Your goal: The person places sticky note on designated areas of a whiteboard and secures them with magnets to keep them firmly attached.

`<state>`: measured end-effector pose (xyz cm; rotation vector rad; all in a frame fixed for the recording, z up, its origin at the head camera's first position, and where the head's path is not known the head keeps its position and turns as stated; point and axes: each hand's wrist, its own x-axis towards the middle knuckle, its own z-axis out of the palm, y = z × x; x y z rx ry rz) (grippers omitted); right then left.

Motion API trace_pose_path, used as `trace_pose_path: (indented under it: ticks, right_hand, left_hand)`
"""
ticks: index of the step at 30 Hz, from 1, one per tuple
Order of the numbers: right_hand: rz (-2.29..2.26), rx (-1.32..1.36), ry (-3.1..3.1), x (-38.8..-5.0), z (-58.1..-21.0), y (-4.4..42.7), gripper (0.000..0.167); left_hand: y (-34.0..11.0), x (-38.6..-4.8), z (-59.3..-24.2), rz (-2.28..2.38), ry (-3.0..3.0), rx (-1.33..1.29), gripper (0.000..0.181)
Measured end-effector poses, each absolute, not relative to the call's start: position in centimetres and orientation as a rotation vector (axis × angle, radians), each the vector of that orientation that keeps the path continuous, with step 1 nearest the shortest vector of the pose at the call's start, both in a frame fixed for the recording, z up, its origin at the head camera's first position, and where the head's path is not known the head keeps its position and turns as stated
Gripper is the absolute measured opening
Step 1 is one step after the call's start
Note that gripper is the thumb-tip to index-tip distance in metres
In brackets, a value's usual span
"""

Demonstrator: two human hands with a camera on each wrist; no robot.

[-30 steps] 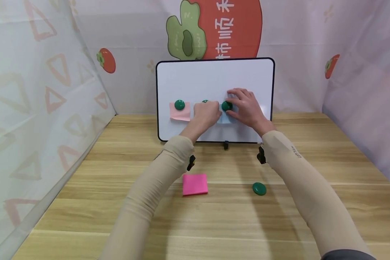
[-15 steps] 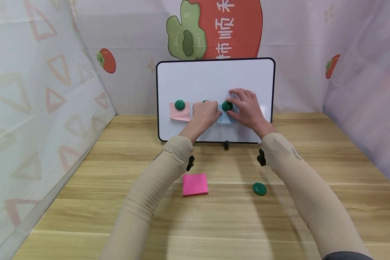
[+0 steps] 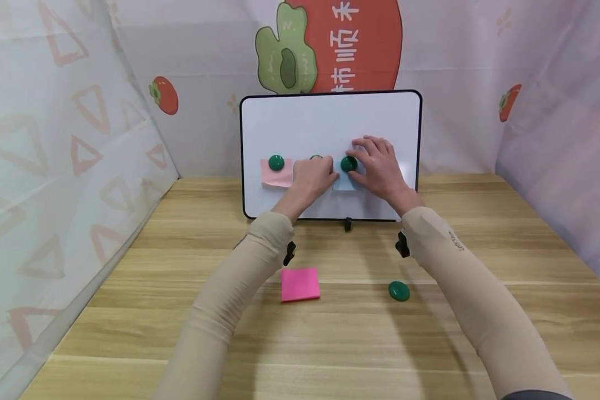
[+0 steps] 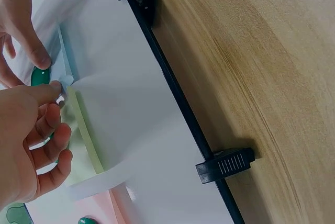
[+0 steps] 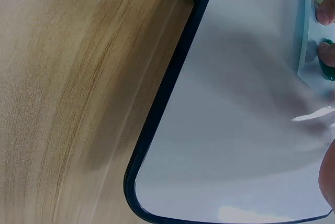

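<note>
On the whiteboard (image 3: pixel 295 122), my right hand (image 3: pixel 380 169) grips a green magnet (image 3: pixel 349 164) between thumb and index finger, over a blue note (image 3: pixel 346 184). My left hand (image 3: pixel 312 180) pinches the left edge of that blue note, its other fingers curled. In the left wrist view, the left hand (image 4: pixel 26 140) lies partly over a green note (image 4: pixel 81 148), and the right thumb meets the magnet (image 4: pixel 40 76). A second magnet (image 3: pixel 316 157) shows just above the left hand in the head view. The right wrist view catches only parts of the fingers, near the blue note (image 5: pixel 312 67).
A pink note (image 3: pixel 277 176) under a green magnet (image 3: pixel 276 162) is on the board's left. On the wooden table (image 3: pixel 330 344) lie a bright pink note pad (image 3: pixel 300 284) and a loose green magnet (image 3: pixel 399 290). Black clips (image 4: pixel 225 165) stand at the board's lower edge.
My left hand has shifted slightly left, uncovering a little more of the blue note. My right hand stays around the magnet.
</note>
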<state>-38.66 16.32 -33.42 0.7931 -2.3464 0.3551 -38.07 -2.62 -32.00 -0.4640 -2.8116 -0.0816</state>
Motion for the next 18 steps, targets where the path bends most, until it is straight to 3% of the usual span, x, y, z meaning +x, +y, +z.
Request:
trace_pose_path:
  ticks: [18]
  right_hand:
    - [0.508, 0.78, -2.297, -37.1, -35.0, 17.6, 0.041]
  left_hand:
    - [-4.8, -37.0, -32.9, -0.272, -2.886, -0.547, 0.029]
